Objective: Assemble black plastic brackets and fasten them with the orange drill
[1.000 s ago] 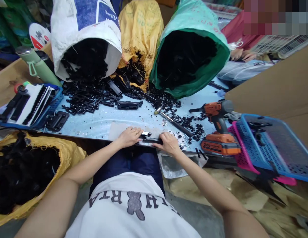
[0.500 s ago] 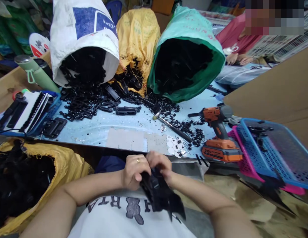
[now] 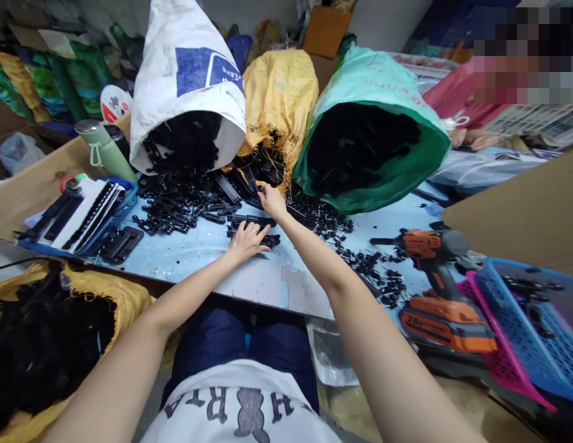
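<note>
My left hand (image 3: pixel 247 239) lies flat with fingers spread on a long black plastic part (image 3: pixel 253 220) on the light blue table (image 3: pixel 189 249). My right hand (image 3: pixel 271 200) reaches farther back, its fingers curled down into the pile of black plastic parts (image 3: pixel 184 200) at the mouth of the yellow sack (image 3: pixel 279 104). What its fingertips grip is hidden among the parts.
A white sack (image 3: pixel 187 92) and a green sack (image 3: pixel 373 135) of black parts lie open at the back. An orange cordless drill (image 3: pixel 440 289) and blue and pink baskets (image 3: pixel 530 314) stand right. A blue tray (image 3: pixel 78 212) and green bottle (image 3: pixel 104 151) sit left. Another person's hands (image 3: pixel 466 140) are far right.
Both hands left my lap, where they held a black part, and reached forward to the parts pile on the table. The camera tilted up.
</note>
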A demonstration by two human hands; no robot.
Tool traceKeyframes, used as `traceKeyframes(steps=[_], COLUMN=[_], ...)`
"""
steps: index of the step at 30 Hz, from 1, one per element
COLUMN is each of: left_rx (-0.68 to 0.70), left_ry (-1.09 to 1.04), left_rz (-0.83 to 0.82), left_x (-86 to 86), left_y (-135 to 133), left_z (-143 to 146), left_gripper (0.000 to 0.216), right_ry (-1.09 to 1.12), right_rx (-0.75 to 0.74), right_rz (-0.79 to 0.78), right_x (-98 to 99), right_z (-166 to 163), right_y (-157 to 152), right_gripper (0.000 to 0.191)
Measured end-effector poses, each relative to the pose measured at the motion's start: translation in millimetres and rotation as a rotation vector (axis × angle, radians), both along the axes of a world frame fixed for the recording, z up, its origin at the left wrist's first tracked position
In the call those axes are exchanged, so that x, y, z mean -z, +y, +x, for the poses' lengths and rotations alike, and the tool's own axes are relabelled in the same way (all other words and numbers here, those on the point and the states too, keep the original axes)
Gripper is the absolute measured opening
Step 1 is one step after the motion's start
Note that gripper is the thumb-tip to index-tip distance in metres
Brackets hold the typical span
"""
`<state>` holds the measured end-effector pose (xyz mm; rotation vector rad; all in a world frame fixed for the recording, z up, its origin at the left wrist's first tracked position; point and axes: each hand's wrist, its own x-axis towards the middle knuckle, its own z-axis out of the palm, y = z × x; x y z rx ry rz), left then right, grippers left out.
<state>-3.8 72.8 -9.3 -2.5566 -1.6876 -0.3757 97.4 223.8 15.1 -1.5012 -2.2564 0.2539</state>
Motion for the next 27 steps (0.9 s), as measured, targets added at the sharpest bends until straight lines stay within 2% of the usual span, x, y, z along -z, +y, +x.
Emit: traceKeyframes(steps=[2, 4, 6, 9, 11, 13, 16, 17, 19, 21, 23, 25, 27], left_rx=[-0.071, -0.181, -0.391, -0.770, -0.860, -0.839, -0.795, -0.756, -0.582, -0.346, -0.186, -0.125, -0.103], left_ry=[-0.062, -0.125, -0.152, -0.111, -0.065, -0.044, -0.052, -0.063, -0.081, -0.076, -0.046, -0.030, -0.041], left_rz=[0.092, 0.132, 0.124, 0.072, 0.002, -0.081, -0.116, -0.102, -0.088, -0.129, -0.191, -0.220, -0.212], left_x=[-6.5, -14.0, -20.5, -24.1, -22.1, -19.6, -19.7, -20.3, -20.1, -16.2, -8.3, 1.8, 11.5], left_y=[10.2, 14.0, 15.3, 19.6, 25.4, 30.2, 23.6, 15.4, -9.6, -41.0, -70.0, -89.2, -96.8], left_z=[-5.1, -20.4, -45.8, -91.4, -116.6, -131.8, -132.5, -127.1, -109.3, -85.0, -59.0, -37.0, -22.7], left_gripper=[0.063, 0.053, 0.042, 0.034, 0.032, 0.031, 0.031, 0.032, 0.032, 0.029, 0.025, 0.024, 0.026], right_ry=[-0.092, -0.148, -0.176, -0.136, -0.022, 0.160, 0.412, 0.450, 0.412, 0.233, -0.003, -0.178, -0.240], right_rx=[0.106, 0.146, 0.141, 0.150, 0.135, 0.078, -0.057, -0.114, -0.225, -0.287, -0.298, -0.342, -0.455], right_rz=[-0.034, -0.061, -0.074, -0.052, -0.041, -0.102, -0.294, -0.349, -0.395, -0.320, -0.138, 0.049, 0.151], right_x=[-2.3, -3.3, -4.9, -9.7, -12.2, -11.3, -0.7, 4.4, 14.3, 21.0, 23.5, 23.6, 24.0], right_z=[-23.4, -39.9, -45.8, -35.0, -17.1, 7.3, 53.5, 70.4, 104.0, 133.0, 152.7, 160.2, 155.7], right_y=[18.7, 31.3, 40.1, 44.6, 37.0, 17.5, -32.8, -53.0, -94.4, -132.8, -165.3, -191.7, -212.2], right_gripper=[0.035, 0.037, 0.039, 0.045, 0.048, 0.046, 0.042, 0.042, 0.041, 0.036, 0.032, 0.028, 0.026])
